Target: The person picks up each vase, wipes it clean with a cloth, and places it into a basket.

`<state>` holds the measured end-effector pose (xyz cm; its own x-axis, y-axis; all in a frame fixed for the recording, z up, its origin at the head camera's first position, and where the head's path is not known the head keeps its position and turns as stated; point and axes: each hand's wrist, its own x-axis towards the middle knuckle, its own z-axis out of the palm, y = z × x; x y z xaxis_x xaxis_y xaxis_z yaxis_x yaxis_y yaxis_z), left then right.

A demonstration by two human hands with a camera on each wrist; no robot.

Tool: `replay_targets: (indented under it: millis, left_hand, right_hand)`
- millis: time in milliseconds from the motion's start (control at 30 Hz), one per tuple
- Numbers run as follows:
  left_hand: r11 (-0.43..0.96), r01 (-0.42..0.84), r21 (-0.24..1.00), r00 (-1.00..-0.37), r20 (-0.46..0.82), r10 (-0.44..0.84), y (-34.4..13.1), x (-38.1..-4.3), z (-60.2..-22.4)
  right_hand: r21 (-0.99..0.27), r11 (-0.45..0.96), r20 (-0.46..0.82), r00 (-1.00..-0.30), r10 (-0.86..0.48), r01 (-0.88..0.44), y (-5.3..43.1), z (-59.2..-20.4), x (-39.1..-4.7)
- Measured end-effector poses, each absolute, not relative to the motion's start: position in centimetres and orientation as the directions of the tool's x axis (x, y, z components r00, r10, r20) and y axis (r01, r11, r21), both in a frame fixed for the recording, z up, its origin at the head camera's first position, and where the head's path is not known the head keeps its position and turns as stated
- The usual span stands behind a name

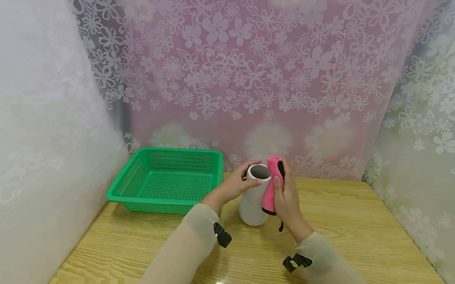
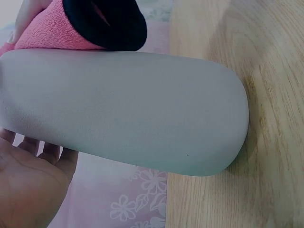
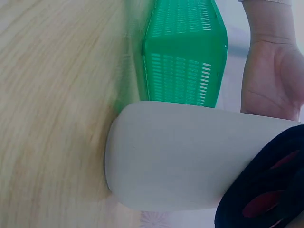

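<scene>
A tall white vase (image 1: 253,208) stands upright on the table, its round mouth turned up. My left hand (image 1: 231,186) grips it near the rim, thumb at the front and fingers round the far side. In my right hand (image 1: 289,199) is a rolled pink towel (image 1: 269,194) with black edging, held upright against the vase's right side. A thin black strap end dangles below that hand. In the left wrist view the terry towel (image 2: 57,33) lies along the vase wall (image 2: 133,104). The towel's black end (image 3: 256,190) overlaps the vase in the right wrist view.
A green plastic basket (image 1: 163,208) with slotted walls sits on the left of the wooden table (image 1: 342,223), close to the left hand. Flower-patterned curtains (image 1: 230,74) enclose the table at the back and on the right, with a whitish sheet (image 1: 41,129) on the left.
</scene>
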<state>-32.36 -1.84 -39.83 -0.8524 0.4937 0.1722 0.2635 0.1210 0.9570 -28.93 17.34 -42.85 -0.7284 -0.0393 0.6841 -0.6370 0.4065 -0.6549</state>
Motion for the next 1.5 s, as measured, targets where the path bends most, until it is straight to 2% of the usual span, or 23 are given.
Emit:
replay_targets:
  millis: [267,400,933,1500]
  left_hand:
    - [0.117,0.271,0.955,-0.851,0.182,0.493,-1.8,-32.4,-39.9]
    - [0.114,0.267,0.957,-0.851,0.179,0.493,-1.8,-32.4,-39.8]
    - [0.125,0.279,0.952,-0.854,0.186,0.486,-1.8,-32.1,-39.7]
    - [0.098,0.241,0.966,-0.86,0.166,0.483,-1.7,-32.2,-39.8]
  right_hand:
    - [-0.724,0.385,0.609,-0.793,-0.033,-0.572,16.8,-42.0,-27.3]
    - [-0.743,0.385,0.584,-0.811,-0.027,-0.548,17.3,-43.4,-28.4]
    - [-0.832,0.361,0.437,-0.899,-0.043,-0.421,17.8,-44.5,-28.6]
    - [-0.824,0.498,0.286,-0.957,-0.05,-0.272,18.1,-46.5,-28.5]
